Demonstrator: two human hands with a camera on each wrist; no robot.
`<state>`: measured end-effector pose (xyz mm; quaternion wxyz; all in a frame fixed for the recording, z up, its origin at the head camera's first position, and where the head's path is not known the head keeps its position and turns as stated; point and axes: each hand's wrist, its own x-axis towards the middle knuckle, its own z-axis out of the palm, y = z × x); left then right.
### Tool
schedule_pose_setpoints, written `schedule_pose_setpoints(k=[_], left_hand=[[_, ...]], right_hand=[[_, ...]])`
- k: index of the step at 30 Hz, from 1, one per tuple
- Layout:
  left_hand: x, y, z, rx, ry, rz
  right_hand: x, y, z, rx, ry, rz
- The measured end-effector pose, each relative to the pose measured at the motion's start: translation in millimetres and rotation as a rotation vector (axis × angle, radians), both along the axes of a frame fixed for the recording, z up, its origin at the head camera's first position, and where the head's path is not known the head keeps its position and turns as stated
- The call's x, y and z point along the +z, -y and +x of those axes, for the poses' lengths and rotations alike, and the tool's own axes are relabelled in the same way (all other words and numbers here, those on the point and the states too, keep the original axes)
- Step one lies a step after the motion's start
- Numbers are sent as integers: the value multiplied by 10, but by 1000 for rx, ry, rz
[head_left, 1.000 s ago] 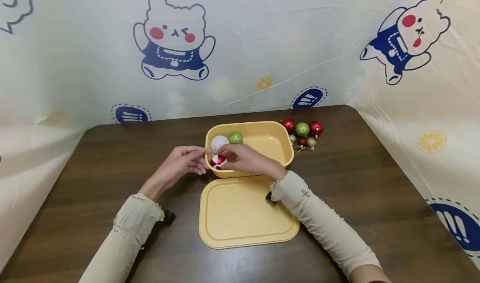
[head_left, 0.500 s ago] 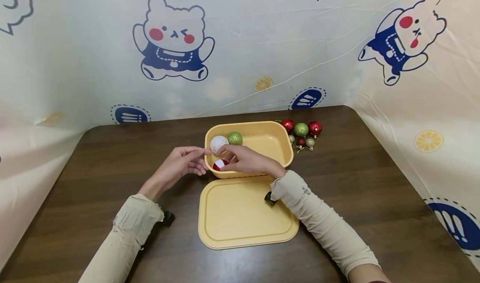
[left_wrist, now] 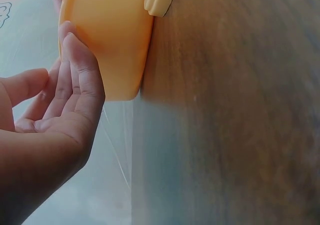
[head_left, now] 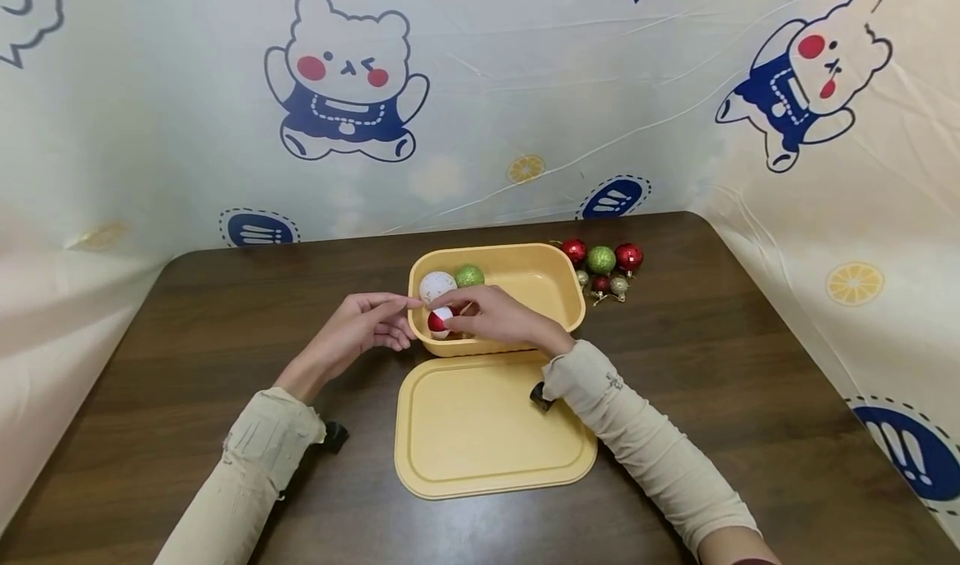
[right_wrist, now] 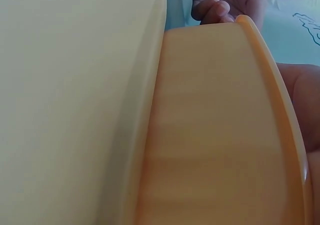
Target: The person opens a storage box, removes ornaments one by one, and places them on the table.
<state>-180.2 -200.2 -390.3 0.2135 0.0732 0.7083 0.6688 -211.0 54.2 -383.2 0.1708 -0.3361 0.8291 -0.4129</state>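
Observation:
A yellow plastic box (head_left: 540, 294) stands towards the back of the table. In its left end sit a white speckled bauble (head_left: 437, 287), a glittery green bauble (head_left: 469, 276) and a red-and-white bauble (head_left: 439, 322). My right hand (head_left: 504, 318) reaches in over the near wall and holds the red-and-white bauble between thumb and fingers. At the box's left rim, my left hand (head_left: 365, 325) touches with its fingertips, the fingers loosely extended. From the left wrist view, that hand (left_wrist: 70, 97) is beside the box's outer wall (left_wrist: 112, 40). The near wall hides most of the right hand in its wrist view.
The flat yellow lid (head_left: 495, 432) lies on the brown table (head_left: 262, 315) in front of the box. Behind the box's right end are a red bauble (head_left: 628, 257), a green bauble (head_left: 602, 260) and several smaller ones. A patterned cloth (head_left: 480, 90) hangs behind the table.
The red-and-white bauble has turned at the right hand's fingertips, showing a different mix of red and white, and shifted slightly. The left hand has stayed at the rim.

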Motion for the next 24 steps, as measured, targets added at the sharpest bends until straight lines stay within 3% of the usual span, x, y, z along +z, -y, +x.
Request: schedule_pose_setpoints(k=[6,19,24], left_hand=[[2,-13,4,-7,0,-6],[4,-10,14,-8,5,10],[2,-8,11,-8,4,16]], right_hand=[[41,-45,-6,-5,4,-37],[208,-282,-86,-97,-155,-63],[257,-368,-101,-127,-158,-77]])
